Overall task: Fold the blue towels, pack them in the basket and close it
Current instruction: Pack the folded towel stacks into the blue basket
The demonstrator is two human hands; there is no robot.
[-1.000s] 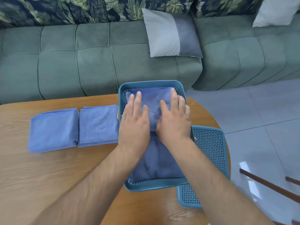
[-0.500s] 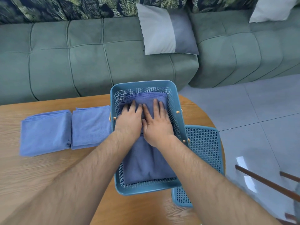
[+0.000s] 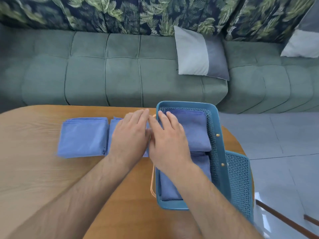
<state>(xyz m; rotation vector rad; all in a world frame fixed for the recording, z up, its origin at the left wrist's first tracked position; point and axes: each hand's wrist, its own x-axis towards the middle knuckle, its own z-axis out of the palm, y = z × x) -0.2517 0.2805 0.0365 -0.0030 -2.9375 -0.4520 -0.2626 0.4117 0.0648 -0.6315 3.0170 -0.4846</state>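
A teal mesh basket (image 3: 216, 128) stands on the wooden table (image 3: 34, 169) with folded blue towels (image 3: 193, 131) lying inside it. Two folded blue towels lie to its left: one (image 3: 82, 137) in full view, the other (image 3: 111, 133) mostly under my left hand (image 3: 129, 137). That hand hovers flat over it with straight fingers. My right hand (image 3: 169, 144) is spread over the basket's left rim, fingers straight, holding nothing. The basket's mesh lid (image 3: 239, 180) lies beside the basket on the right, partly under it.
A green sofa (image 3: 103, 75) with a grey cushion (image 3: 198, 52) runs behind the table. Grey floor tiles (image 3: 284, 144) lie to the right. A brown wooden bar (image 3: 284, 219) shows at the lower right. The lid overhangs the table's right edge.
Both hands have lifted off the towel in the basket and moved left; my left hand now is over the nearer folded towel on the table. The view has swung left.
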